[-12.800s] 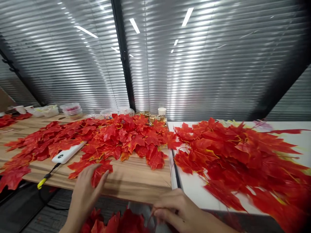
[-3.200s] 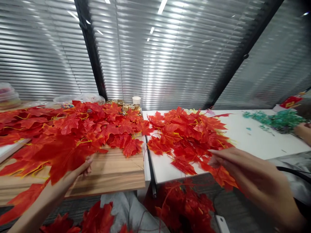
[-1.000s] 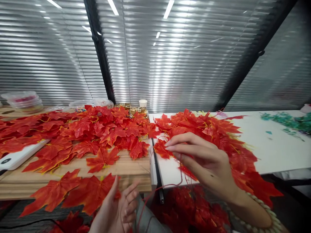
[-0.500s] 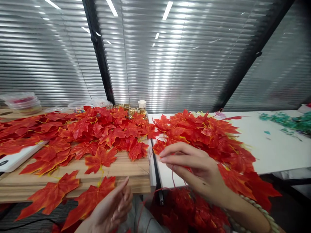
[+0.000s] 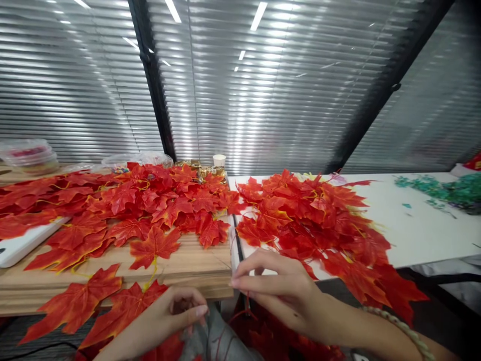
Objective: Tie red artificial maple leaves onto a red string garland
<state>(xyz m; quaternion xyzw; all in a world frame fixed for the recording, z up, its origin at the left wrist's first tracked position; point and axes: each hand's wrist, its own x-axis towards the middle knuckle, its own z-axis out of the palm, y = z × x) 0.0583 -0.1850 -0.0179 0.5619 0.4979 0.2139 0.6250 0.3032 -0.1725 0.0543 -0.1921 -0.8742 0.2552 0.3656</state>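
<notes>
Near the gap between the two tables, my right hand [image 5: 276, 288] pinches a thin red string, which hangs below the fingers. My left hand [image 5: 180, 311] is lower and to the left, over my lap, with its fingers curled in and the thumb across; whether anything is in it is hidden. Red maple-leaf garland [image 5: 124, 195] covers much of the wooden table. Another heap of red leaves [image 5: 308, 215] lies on the white table beyond my right hand. More red leaves [image 5: 270, 333] are below the table edge, under my right hand.
The wooden table [image 5: 203, 265] and white table [image 5: 413, 225] meet at a dark gap. A white device [image 5: 28, 243] lies at left. Plastic containers [image 5: 28, 156], gold packets [image 5: 212, 174] and a paper cup [image 5: 219, 160] stand behind. Green foliage [image 5: 458, 190] lies far right.
My right hand has moved down and left with the string, towards my left hand. My left hand has turned and its fingers have curled inward. The view has shifted slightly.
</notes>
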